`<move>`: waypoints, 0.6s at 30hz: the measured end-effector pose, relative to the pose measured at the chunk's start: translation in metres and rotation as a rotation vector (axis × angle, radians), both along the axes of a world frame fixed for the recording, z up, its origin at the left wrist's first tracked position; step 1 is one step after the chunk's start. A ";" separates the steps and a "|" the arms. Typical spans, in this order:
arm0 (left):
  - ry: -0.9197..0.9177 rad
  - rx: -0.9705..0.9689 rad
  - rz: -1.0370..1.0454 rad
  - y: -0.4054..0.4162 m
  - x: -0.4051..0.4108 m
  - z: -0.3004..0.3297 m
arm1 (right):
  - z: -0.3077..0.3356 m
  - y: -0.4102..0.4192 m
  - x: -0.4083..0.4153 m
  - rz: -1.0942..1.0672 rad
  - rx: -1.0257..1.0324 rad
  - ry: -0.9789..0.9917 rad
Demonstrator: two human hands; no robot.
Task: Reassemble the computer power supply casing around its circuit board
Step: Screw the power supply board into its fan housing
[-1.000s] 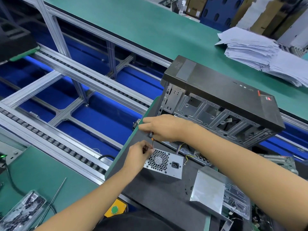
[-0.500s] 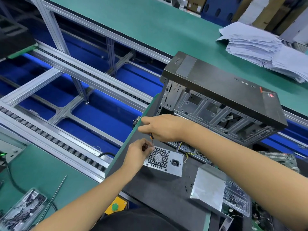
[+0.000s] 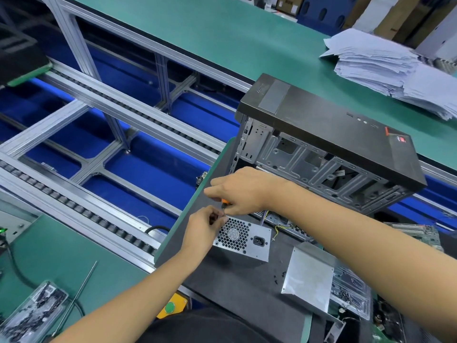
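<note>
Both hands at power supply top-left edge | right hand fingers grip screwdriver | left hand fingers pinched there

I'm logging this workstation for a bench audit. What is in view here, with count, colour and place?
power supply: one, silver, centre of the dark mat
screwdriver: one, orange and black, above the power supply's top left corner
computer case: one, black and grey, behind the power supply
metal cover: one, silver, right of the power supply
paper stack: one, white, far right on the green bench
green button: one, on a yellow box, near edge
left hand: pinching at the power supply's corner
right hand: holding the screwdriver
</note>
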State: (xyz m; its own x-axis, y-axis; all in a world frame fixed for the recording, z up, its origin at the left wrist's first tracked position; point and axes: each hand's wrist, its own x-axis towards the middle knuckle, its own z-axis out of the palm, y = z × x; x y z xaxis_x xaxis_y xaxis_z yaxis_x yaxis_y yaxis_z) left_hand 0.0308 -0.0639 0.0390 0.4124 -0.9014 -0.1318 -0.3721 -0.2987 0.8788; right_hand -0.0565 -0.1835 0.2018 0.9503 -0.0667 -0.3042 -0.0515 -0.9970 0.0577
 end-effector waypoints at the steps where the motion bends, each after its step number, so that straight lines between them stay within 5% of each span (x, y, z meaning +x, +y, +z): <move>1: -0.003 0.001 0.004 0.001 0.000 0.001 | 0.000 0.001 0.000 -0.014 0.026 -0.004; 18: 0.089 0.084 -0.155 -0.003 0.022 0.006 | -0.008 -0.012 0.001 -0.150 0.293 -0.031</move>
State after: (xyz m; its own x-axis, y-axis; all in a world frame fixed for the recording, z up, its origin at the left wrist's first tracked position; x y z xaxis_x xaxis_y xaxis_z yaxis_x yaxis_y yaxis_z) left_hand 0.0530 -0.0666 0.0447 0.2528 -0.9375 -0.2391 -0.3415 -0.3177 0.8845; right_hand -0.0555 -0.1958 0.1941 0.9455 -0.1202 -0.3026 -0.1959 -0.9523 -0.2339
